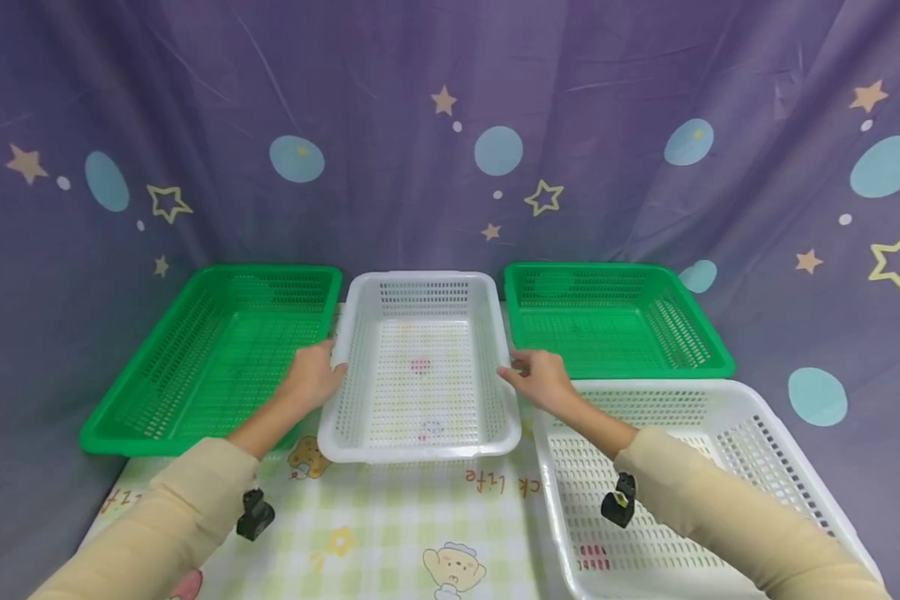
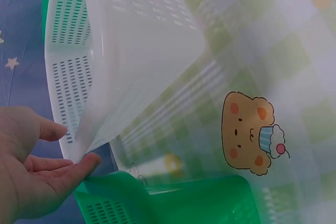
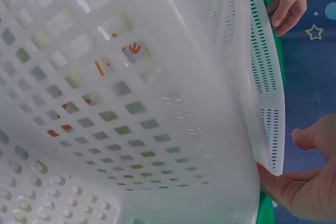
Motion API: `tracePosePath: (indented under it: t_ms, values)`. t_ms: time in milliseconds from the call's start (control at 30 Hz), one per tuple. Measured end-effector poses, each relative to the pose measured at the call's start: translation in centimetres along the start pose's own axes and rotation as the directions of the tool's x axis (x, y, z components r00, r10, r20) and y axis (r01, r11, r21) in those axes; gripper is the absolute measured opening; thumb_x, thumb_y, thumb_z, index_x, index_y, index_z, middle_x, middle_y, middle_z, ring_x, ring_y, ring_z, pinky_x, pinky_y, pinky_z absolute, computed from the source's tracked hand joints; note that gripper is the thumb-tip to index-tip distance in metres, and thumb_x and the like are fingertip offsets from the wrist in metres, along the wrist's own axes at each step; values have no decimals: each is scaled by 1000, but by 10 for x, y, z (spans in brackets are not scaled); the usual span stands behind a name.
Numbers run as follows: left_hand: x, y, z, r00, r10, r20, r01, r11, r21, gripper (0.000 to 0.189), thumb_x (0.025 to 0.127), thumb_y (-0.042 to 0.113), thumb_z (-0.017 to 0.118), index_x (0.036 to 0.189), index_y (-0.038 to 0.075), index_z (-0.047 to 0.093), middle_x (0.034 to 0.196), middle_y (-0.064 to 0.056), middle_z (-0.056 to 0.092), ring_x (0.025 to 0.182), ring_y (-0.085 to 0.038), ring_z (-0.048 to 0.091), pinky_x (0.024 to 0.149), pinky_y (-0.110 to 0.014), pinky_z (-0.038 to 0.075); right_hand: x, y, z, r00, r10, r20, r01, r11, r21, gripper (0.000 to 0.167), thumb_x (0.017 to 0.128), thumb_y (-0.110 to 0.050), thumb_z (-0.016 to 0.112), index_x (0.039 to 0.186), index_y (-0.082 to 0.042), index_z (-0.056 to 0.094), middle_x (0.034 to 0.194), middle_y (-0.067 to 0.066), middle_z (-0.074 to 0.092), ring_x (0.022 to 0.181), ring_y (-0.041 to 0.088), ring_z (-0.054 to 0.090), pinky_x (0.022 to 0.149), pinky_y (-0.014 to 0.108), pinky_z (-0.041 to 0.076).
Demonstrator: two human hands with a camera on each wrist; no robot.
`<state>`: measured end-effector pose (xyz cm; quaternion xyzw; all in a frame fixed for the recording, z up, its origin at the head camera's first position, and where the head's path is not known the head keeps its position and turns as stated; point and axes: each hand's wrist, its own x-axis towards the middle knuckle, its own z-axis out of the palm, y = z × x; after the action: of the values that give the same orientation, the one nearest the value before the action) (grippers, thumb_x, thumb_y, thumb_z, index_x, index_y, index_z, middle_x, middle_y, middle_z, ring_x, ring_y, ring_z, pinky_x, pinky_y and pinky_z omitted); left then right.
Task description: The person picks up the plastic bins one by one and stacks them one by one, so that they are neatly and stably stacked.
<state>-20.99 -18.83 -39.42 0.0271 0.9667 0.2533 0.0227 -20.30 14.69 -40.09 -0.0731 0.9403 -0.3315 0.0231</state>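
In the head view, a white perforated basket (image 1: 420, 451) sits in the middle, its base showing the cloth pattern through the holes. My left hand (image 1: 313, 373) is at its left rim, thumb toward the inside and fingers along the outside. The left wrist view shows that left hand (image 2: 44, 163) with thumb and fingers spread apart around the rim's corner. On the opposite side, my right hand (image 1: 542, 379) has its thumb over the right rim. In the right wrist view, the right hand (image 3: 310, 174) has a fingertip at the rim and its thumb lifted away from it.
A green basket (image 1: 105, 446) stands at the left and another green basket (image 1: 708, 367) at the back right. A larger white basket (image 1: 780, 417) lies under my right forearm. Checked cloth (image 1: 375, 533) covers the table; a purple curtain (image 1: 390, 125) hangs behind.
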Motion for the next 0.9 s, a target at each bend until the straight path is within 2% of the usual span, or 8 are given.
tracePosePath:
  t_ms: [267, 400, 500, 567, 633, 767, 833, 900]
  values:
    - [-2, 3, 4, 999, -33, 10, 33, 999, -17, 45, 96, 6, 48, 133, -18, 40, 116, -42, 57, 95, -48, 67, 66, -42, 62, 0, -2, 6, 1000, 19, -6, -19, 999, 31, 46, 87, -16, 70, 123, 10, 59, 110, 27, 68, 90, 34, 72, 68, 32, 62]
    - [-1, 3, 4, 1000, -15, -19, 14, 999, -32, 44, 93, 3, 51, 129, -21, 44, 112, -42, 58, 95, -48, 67, 67, -44, 62, 1, -1, 8, 999, 19, -29, -18, 999, 46, 43, 83, -9, 73, 120, 10, 61, 104, 26, 70, 87, 33, 73, 67, 31, 62]
    - [-2, 0, 2, 999, -18, -36, 15, 995, -96, 43, 89, 1, 55, 124, -23, 48, 103, -41, 62, 88, -45, 68, 64, -42, 62, 0, -1, 8, 999, 39, -35, -36, 997, 72, 44, 80, -5, 75, 118, 10, 62, 102, 25, 71, 87, 32, 73, 69, 30, 62]
    - [-2, -2, -1, 999, -53, -13, 50, 984, -171, 42, 88, 1, 57, 122, -23, 51, 103, -39, 63, 88, -44, 69, 65, -40, 62, -1, -2, 6, 997, 71, -36, -67, 993, 96, 44, 79, -5, 76, 118, 9, 63, 103, 24, 71, 89, 32, 73, 70, 31, 62]
    - [-3, -4, -5, 994, -108, 31, 113, 962, -249, 42, 89, 3, 59, 124, -21, 51, 108, -37, 63, 94, -43, 68, 71, -40, 62, -2, -2, 3, 995, 95, -41, -90, 990, 113, 44, 78, -5, 77, 118, 8, 63, 103, 23, 72, 89, 31, 72, 71, 31, 62]
    - [-2, -4, -14, 967, -222, 124, 252, 894, -371, 45, 92, 10, 60, 129, -14, 51, 126, -33, 58, 113, -42, 62, 89, -44, 58, -4, 0, -3, 992, 118, -34, -112, 983, 146, 45, 76, -6, 78, 117, 6, 64, 103, 23, 72, 89, 30, 72, 72, 31, 62]
    - [-1, -5, -20, 953, -250, 169, 300, 850, -432, 48, 93, 13, 62, 132, -11, 50, 131, -31, 55, 118, -41, 58, 96, -46, 55, -5, 0, -6, 992, 121, -25, -115, 979, 170, 46, 76, -6, 79, 118, 6, 64, 103, 23, 72, 89, 29, 73, 72, 30, 62]
    - [0, -7, -25, 943, -247, 225, 329, 799, -503, 51, 93, 14, 63, 135, -10, 47, 136, -29, 51, 123, -39, 56, 102, -46, 51, -5, 1, -9, 992, 129, -16, -123, 972, 198, 47, 75, -7, 79, 118, 6, 64, 103, 22, 72, 89, 29, 73, 73, 31, 62]
